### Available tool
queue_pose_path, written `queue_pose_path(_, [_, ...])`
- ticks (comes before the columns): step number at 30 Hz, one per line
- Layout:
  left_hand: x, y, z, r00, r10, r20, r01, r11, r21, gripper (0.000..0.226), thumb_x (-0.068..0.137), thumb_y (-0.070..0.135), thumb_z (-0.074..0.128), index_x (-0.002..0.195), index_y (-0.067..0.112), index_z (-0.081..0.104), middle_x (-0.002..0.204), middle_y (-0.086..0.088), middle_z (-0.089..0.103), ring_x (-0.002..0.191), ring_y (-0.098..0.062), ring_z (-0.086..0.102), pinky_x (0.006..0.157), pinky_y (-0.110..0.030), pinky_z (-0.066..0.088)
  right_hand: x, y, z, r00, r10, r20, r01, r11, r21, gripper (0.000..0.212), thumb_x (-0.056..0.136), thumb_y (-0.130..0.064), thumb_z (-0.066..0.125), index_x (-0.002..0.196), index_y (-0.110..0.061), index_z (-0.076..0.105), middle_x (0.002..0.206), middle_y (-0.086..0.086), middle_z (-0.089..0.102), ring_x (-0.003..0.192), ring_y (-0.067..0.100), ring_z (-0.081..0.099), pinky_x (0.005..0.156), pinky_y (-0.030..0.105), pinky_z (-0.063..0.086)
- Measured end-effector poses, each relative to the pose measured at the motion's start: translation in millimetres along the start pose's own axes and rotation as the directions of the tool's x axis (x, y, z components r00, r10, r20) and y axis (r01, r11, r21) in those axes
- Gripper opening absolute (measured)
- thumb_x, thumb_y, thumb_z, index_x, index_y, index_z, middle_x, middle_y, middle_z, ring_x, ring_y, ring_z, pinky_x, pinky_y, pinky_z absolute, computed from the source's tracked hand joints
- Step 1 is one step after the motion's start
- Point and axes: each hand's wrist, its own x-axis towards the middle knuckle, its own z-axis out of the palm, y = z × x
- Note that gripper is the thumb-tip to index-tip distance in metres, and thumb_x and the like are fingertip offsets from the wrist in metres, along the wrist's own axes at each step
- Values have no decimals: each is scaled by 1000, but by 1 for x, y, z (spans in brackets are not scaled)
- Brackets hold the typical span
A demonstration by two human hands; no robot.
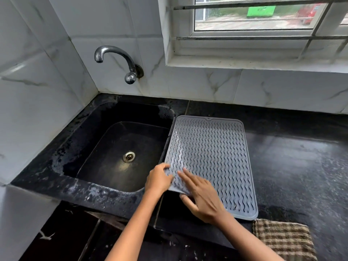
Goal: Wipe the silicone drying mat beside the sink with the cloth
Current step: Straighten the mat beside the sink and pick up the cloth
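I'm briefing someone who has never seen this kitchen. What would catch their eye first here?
The grey ribbed drying mat on the black counter, its left edge at the sink. The left hand grips its near-left corner while the right hand rests open on it. The checked cloth lies untouched at the near right.

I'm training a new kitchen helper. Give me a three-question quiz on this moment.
1. True or false: the brown checked cloth lies on the grey ribbed silicone drying mat.
2. Which hand grips the mat's near-left corner?
3. The black stone sink holds: A dishes, B no dishes?

Key: 1 false, it lies on the black counter; 2 left hand, while the right hand rests on the mat; 3 B.
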Motion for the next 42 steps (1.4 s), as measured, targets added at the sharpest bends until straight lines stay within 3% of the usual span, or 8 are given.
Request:
queue_pose_path(5, [-19,-42,7,995,-79,60,76,996,50,37,77,23,71,112,34,65,124,4,60,111,-14,60,98,-35,47,-19,-4,35,992,42,119,-10,966,-260,55,85,-53,41,133,-28,51,140,-3,51,126,24,51,103,39,23])
queue_pose_path(9, [-29,-46,9,996,-88,-13,89,991,102,30,84,32,66,113,36,62,124,3,51,114,-20,57,93,-34,44,-16,-4,30,990,51,130,-10,956,-295,54,84,-52,38,131,-29,54,137,-4,54,124,24,53,103,40,26])
queue_pose_path(13, [-40,-38,12,997,-19,-79,32,985,170,31,86,37,61,117,31,60,129,2,47,120,-21,50,97,-37,41,-10,-9,14,969,59,239,-8,978,-209,63,87,-50,19,142,-27,39,152,-1,33,140,25,28,112,44,22])
queue_pose_path(19, [-58,-23,27,973,108,-205,-68,979,195,25,88,39,55,112,33,61,132,8,47,127,-20,35,103,-40,28,10,-6,-12,987,31,158,3,978,-209,26,87,-17,45,100,-14,67,106,4,68,100,27,61,77,38,51])
queue_pose_path(28, [-105,13,68,968,73,-240,-46,992,116,25,89,38,55,112,32,60,133,4,50,127,-23,39,102,-41,30,-4,34,-64,873,205,444,-132,973,-189,24,87,-19,52,107,-19,65,114,5,66,103,25,59,86,37,51])
queue_pose_path(31, [-124,39,103,947,189,-259,-215,974,-76,18,88,27,60,106,29,63,118,1,57,109,-22,55,89,-35,44,-29,59,-87,834,230,501,-131,966,-225,25,87,-19,54,109,-15,65,115,7,65,105,27,58,85,35,49])
queue_pose_path(35, [-151,77,154,930,333,-154,-351,929,-112,17,86,21,63,103,26,65,108,1,60,92,-17,59,82,-37,50,-70,97,-113,798,318,511,-203,942,-268,28,80,-26,63,106,-14,66,112,8,67,104,28,61,82,34,48])
queue_pose_path(42, [-166,100,199,932,346,103,-359,917,171,30,91,34,58,119,25,62,122,-3,61,118,-24,48,99,-41,43,-115,126,-140,665,396,633,-288,918,-272,42,70,-35,79,100,-7,68,89,5,63,86,21,63,44,24,47])
